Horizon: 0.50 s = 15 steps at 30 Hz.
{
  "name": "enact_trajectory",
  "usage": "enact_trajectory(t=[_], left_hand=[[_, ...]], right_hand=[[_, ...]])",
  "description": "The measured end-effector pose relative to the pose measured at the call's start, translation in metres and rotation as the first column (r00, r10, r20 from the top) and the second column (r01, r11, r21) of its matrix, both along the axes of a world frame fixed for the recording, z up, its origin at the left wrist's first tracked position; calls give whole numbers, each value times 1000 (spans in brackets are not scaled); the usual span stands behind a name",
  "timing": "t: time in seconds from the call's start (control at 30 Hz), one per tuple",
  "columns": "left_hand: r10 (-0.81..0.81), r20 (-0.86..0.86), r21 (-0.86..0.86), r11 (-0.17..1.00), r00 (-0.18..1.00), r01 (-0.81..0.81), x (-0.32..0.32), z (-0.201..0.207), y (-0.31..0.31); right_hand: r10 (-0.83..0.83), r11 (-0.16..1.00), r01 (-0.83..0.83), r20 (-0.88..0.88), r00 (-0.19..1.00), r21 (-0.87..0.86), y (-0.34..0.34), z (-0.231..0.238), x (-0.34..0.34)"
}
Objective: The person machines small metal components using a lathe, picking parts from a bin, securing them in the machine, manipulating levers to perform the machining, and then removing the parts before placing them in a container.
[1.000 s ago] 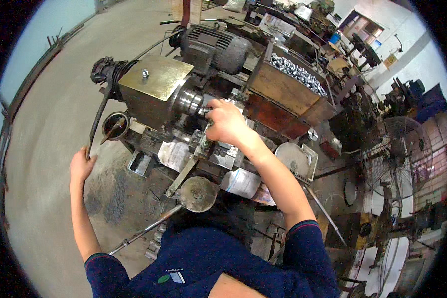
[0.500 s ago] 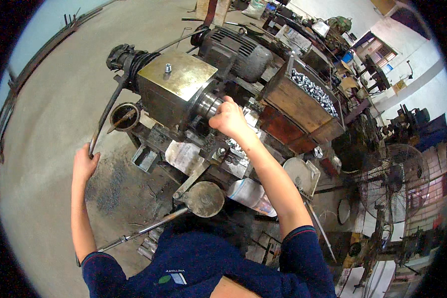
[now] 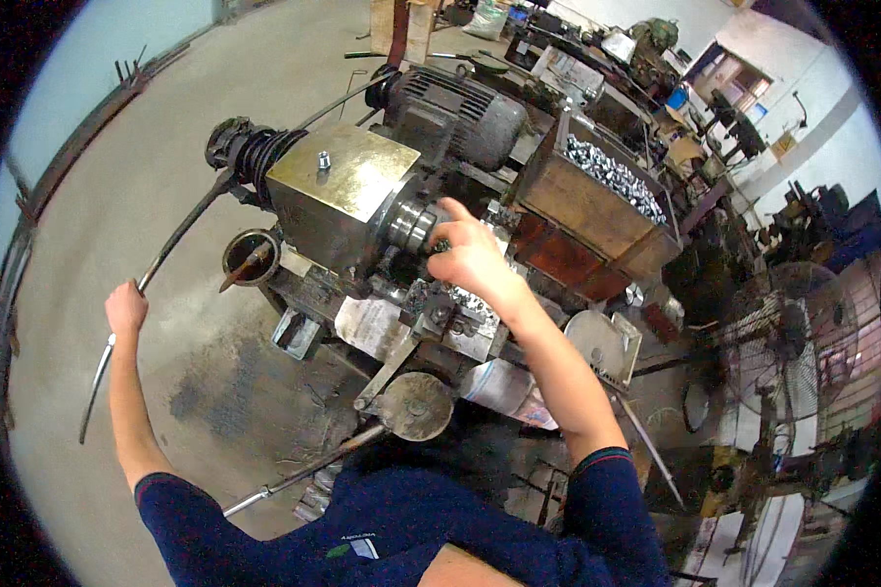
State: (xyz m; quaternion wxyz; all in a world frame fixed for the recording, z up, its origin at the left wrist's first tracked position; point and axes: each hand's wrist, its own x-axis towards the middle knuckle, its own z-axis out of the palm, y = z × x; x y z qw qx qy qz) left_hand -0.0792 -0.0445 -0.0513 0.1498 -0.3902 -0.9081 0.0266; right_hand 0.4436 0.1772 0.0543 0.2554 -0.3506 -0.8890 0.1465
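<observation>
My left hand point(image 3: 127, 309) is wrapped round a long metal lever point(image 3: 184, 231) that runs up to the rear end of the machine's headstock. My right hand point(image 3: 472, 258) is just off the front of the shiny round spindle chuck point(image 3: 409, 225), thumb and forefinger apart. Between those fingers is a dark gap, and no part can be made out there. A flat brass-coloured cover point(image 3: 347, 174) tops the headstock, with one small metal sleeve point(image 3: 324, 159) standing on it. Metal chips point(image 3: 429, 293) lie below the chuck.
Right of the chuck stands a wooden box point(image 3: 597, 210) heaped with small shiny metal parts point(image 3: 615, 179). An electric motor point(image 3: 455, 115) sits behind the headstock. Near my body are a round handwheel-like disc point(image 3: 416, 406) and a long bar point(image 3: 303, 470). A pedestal fan point(image 3: 788, 338) stands at right.
My left hand has swung the lever outward, to the left and slightly away. My right hand's closed fingers have spread and drawn slightly back from the chuck. The view has shifted a little.
</observation>
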Motion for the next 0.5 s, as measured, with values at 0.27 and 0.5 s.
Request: enact_trajectory(t=[0.27,0.5], left_hand=[[-294,561,564,820,774,-97,157,-88,42],[-467,424,-232,772,776,592,180,-191,74]], right_hand=[[-176,979,161,-111,978,-128,-40,11,160],[-680,601,579,28,733,-551,-118,-21,303]])
